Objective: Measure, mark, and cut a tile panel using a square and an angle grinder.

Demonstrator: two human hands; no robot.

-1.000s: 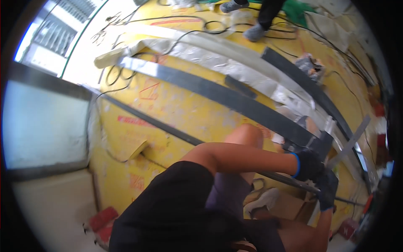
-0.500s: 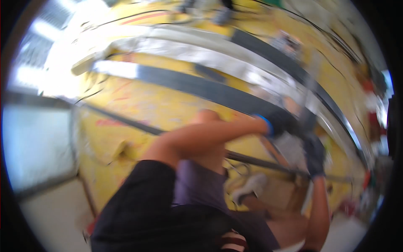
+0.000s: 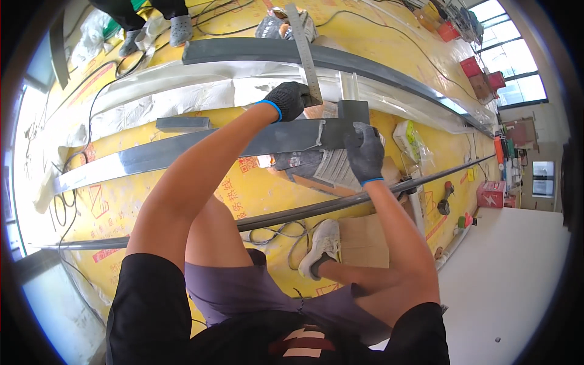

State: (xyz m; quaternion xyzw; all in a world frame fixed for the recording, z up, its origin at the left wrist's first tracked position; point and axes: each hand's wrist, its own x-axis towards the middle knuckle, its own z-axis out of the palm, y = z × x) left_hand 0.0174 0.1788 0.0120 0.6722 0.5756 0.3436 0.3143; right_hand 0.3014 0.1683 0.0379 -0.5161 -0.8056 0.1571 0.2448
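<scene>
My left hand (image 3: 286, 101), in a black glove with a blue cuff, is closed round the lower end of a steel ruler (image 3: 302, 52). The blade points away from me, over the far grey bar; my fingers hide part of its base. My right hand (image 3: 365, 152), in a dark grey glove, grips the right end of a long grey metal bar (image 3: 255, 139). A short grey piece (image 3: 354, 111) juts away from that end. Beneath the bar's right part lies a torn, printed package (image 3: 328, 167).
Another long grey bar (image 3: 255, 52) lies beyond, beside white wrapping (image 3: 176, 91). A short grey offcut (image 3: 182, 124) sits between. A thin dark rail (image 3: 298, 208) crosses before my legs. Cables (image 3: 283, 234) and a power tool (image 3: 446, 198) lie on the yellow floor covering. A person's feet (image 3: 180, 30) stand far left.
The view has swung and sharpened. My left hand has moved away from my right, leftward along the bar, with the ruler in it. My right hand stays by the bar's end.
</scene>
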